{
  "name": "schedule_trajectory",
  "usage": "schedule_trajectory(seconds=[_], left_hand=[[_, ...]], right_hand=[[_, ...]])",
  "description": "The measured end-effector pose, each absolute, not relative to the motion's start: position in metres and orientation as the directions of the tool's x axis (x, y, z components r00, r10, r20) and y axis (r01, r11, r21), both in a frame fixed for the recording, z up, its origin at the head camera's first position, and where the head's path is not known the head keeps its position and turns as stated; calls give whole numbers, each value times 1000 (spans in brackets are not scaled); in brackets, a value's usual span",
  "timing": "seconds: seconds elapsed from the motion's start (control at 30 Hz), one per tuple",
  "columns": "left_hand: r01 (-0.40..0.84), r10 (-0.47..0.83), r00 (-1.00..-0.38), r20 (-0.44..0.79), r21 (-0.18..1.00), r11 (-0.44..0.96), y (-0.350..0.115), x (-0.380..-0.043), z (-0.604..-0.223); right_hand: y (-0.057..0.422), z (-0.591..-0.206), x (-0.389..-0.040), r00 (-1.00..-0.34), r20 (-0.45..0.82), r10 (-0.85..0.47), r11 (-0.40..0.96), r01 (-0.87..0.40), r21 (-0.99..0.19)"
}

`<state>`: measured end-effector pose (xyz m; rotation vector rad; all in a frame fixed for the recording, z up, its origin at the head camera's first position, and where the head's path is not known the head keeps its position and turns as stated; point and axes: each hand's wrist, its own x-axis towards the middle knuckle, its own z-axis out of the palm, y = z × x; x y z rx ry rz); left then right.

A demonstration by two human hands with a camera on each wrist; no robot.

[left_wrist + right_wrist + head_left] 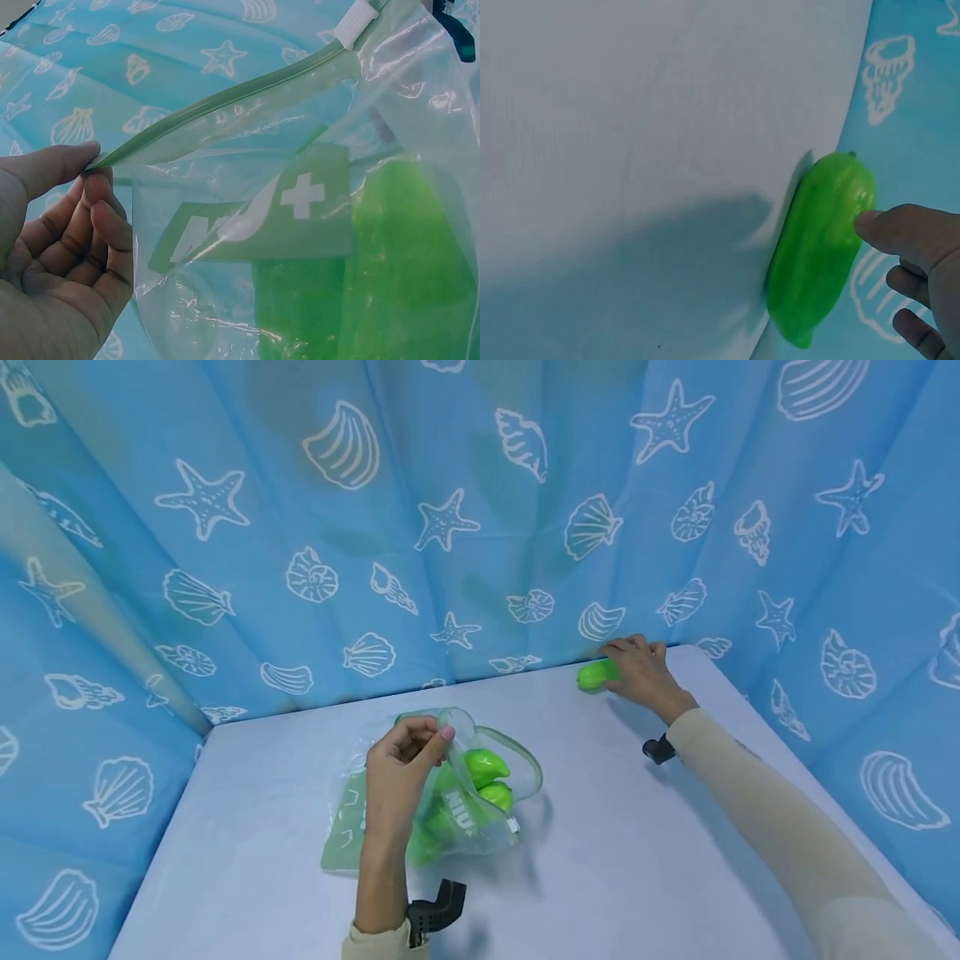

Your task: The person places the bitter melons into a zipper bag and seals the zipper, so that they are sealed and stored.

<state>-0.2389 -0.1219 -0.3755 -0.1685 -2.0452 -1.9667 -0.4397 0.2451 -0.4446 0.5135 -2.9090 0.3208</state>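
Between thumb and fingers, my left hand (401, 772) pinches the zip edge of a see-through slider bag (217, 165) with green print. Its mouth gapes toward the right in the head view, and several bright green vegetables (486, 767) lie inside. My right hand (641, 672) is at the far right of the table, over one end of another long, smooth, green vegetable (821, 240). In the right wrist view the thumb tip overlaps this vegetable's side, while the other visible fingers are bent loosely, apart from it.
A white-covered table (622, 860) lies under both hands. Blue curtains (480, 568) with white shell and starfish prints stand along its back and sides; the loose vegetable lies close to the back curtain. The bag's white slider (356, 24) sits along the zip.
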Motion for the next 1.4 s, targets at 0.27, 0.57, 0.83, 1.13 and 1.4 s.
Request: schedule_trajectory(seconds=[0.27,0.57,0.83,1.13,1.4], left_hand=[[293,-92,-951,294,956,30,-115,-235,-381],[302,-101,-947,303,953,29,-113,-233,-385],[325,-98,-940,327,945,38,-117,-239,-378],[315,-81,-945,317,948,39,-119,-240,-376],[330,-90,-939,332,943,31,-122,-241,-378]], right_hand=[[261,-458,-444,-938,137,-318,930,-336,-146],[272,-462,-437,-922,198,-334,928,-358,-100],[268,-436,-420,-877,303,-373,906,-415,-86],[253,-420,-372,-805,431,-407,843,-513,-163],[219,-393,-327,-732,484,-479,753,-627,-202]])
